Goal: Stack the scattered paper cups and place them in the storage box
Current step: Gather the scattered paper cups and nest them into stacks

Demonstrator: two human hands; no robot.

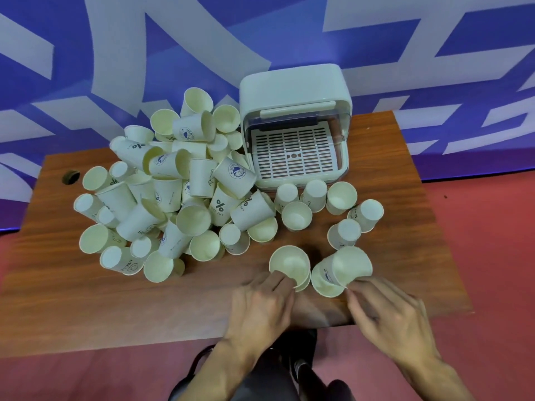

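Our left hand (260, 302) pinches the near rim of an upright cup (289, 264), which seems to sit inside another. Our right hand (388, 314) pinches the near rim of a tilted cup (351, 263), whose base appears to rest in a lower cup (325, 282). Both holds are narrow, fingertips only, on thin paper.

We judge the main risk to be right here. If we squeeze harder a rim buckles and the cups nest crookedly or jam; if we hold too lightly the tilted cup slips off sideways. The two pairs stand just beside each other, so lifting one over the other could tip its neighbour.

Just beyond the grip lie loose cups (344, 233), some upright, some upside down. A sweeping wrist could scatter them toward the table (86, 299) edge right of the grip. Farther out, left of the grip, the big heap (173, 183) lies loosely and may slide if nudged. Farthest beyond the grip the storage box (295, 91) stands open, with no cups visible on its slotted tray. A tall, uneven stack could catch on its raised lid.
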